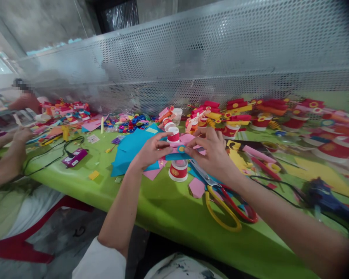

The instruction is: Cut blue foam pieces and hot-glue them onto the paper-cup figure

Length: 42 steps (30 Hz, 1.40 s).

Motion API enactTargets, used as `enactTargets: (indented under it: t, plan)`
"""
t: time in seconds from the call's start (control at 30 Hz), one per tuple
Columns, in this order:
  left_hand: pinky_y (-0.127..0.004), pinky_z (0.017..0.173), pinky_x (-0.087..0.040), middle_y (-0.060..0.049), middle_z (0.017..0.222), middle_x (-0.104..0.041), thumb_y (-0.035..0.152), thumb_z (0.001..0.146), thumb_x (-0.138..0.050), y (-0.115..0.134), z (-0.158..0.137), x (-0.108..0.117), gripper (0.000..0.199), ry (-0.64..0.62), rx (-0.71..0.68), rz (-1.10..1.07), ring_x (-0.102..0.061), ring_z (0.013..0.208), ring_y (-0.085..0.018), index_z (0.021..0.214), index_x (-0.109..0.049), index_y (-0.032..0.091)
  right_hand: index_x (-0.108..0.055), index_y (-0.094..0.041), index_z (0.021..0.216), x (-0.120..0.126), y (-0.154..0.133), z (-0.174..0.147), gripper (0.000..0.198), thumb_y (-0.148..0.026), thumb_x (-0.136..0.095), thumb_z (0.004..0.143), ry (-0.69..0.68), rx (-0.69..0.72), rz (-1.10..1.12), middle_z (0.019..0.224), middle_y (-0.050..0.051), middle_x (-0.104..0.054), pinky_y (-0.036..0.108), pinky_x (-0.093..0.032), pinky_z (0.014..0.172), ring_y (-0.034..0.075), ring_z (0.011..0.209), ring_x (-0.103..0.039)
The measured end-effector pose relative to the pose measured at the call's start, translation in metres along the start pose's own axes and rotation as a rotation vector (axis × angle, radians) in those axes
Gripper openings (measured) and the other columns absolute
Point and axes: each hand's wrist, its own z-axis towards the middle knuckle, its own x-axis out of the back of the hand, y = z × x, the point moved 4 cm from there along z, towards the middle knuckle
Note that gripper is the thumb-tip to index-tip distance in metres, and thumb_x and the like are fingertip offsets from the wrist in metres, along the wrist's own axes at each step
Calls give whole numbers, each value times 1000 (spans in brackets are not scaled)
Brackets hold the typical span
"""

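Between my two hands is a pink and blue paper piece [178, 156] with a small blue-and-yellow disc on it. My left hand [152, 151] pinches its left end, and my right hand [211, 149] pinches the right end near the disc. Directly below stands a red and white paper cup [178, 171] with a gold mark; whether the piece touches it I cannot tell. Another red and white cup [173, 135] shows just behind my fingers. Scissors [221, 199] with one yellow and one red handle loop lie under my right forearm.
Blue paper sheets [128, 149] lie left of my hands. A purple box with a cable [75, 157] is farther left, near another person's arms [16, 151]. Finished-looking cup crafts [260, 116] line the back by a perforated metal screen [221, 54]. A dark blue glue gun [328, 199] lies right.
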Motion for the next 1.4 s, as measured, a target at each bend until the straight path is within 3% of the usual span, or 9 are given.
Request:
enactTargets:
  t: [0.17, 0.67, 1.4]
  plan:
    - [-32, 77, -52, -5, 93, -71, 33, 85, -80, 1, 0, -1, 60, -8, -11, 0, -67, 87, -20, 140, -59, 21, -75, -22, 82, -4, 1, 2, 20, -36, -68, 93, -72, 6, -9, 120, 14, -61, 56, -42, 92, 36, 111, -55]
    - [-29, 67, -48, -5, 91, -72, 33, 85, -79, 7, -2, -4, 60, -6, 10, -8, -63, 77, -17, 140, -58, 21, -73, -22, 82, -6, -2, 4, 20, -36, -67, 94, -66, 27, -68, 115, 13, -61, 54, -43, 86, 36, 107, -54]
    - [-36, 79, -55, -7, 98, -75, 33, 87, -77, 8, -2, -4, 58, -22, 3, -18, -70, 91, -23, 141, -59, 21, -70, -21, 83, -8, -5, 3, 18, -34, -64, 94, -80, 64, -114, 115, 15, -59, 56, -45, 88, 36, 106, -52]
